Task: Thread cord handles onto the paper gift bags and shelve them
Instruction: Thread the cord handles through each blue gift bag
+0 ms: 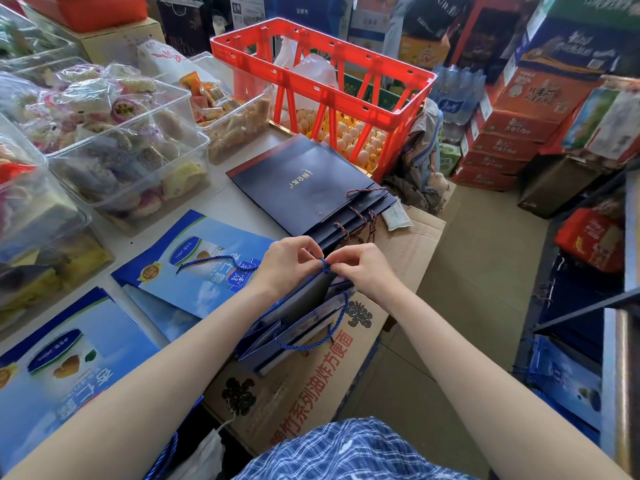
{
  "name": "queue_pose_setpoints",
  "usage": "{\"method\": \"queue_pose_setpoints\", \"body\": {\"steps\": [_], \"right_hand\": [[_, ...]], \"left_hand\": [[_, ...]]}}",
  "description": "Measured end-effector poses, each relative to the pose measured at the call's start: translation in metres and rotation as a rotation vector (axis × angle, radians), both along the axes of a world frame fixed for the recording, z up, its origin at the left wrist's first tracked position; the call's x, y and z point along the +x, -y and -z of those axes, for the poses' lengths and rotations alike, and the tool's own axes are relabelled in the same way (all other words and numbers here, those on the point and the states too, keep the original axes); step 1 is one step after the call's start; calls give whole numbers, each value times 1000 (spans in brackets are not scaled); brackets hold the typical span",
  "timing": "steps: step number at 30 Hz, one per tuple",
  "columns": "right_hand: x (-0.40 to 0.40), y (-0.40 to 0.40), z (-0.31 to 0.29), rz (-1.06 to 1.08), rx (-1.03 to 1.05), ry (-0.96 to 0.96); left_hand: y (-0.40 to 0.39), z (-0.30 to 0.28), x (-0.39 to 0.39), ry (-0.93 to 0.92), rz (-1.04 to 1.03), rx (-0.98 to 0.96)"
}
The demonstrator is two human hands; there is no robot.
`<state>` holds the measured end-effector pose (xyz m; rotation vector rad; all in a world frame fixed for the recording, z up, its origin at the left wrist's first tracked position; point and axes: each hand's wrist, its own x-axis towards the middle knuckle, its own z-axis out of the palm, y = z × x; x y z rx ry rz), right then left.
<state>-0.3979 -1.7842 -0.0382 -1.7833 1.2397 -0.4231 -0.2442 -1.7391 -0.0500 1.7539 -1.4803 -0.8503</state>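
Both hands are pinching a twisted blue cord (323, 266) right at a knot, left hand (289, 263) and right hand (360, 268) each with a tight fingertip grip on it. The glossy paper gift bag (298, 323) sits under them on a printed cardboard box (311, 375), mouth mostly hidden by the wrists. Flat navy bags (304, 181) are stacked on the surface behind, beside a red plastic crate (346, 74)

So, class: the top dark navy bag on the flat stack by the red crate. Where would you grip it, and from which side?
Probably at the dark navy bag's handle edge, where the cord handle loops past it, coming from the cardboard box side: the bag lies flat, and the red crate blocks the far edge.
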Motion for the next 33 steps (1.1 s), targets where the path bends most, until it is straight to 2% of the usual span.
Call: {"method": "queue_pose_setpoints", "body": {"steps": [10,14,19,25,30,33], "right_hand": [[3,4,-2,-44,-23,-23],[2,4,-2,-63,-11,-9],[0,8,1,-49,-14,15],[-4,8,-5,-198,82,69],[4,4,0,-136,-110,-84],[5,4,3,-109,-136,-49]], "left_hand": [[1,-2,9,-112,85,151],[-2,-7,13,-225,155,211],[-4,-6,10,-205,213,204],[2,-1,9,-252,80,175],[3,2,4,-270,28,194],[3,-1,8,-379,42,260]]}}
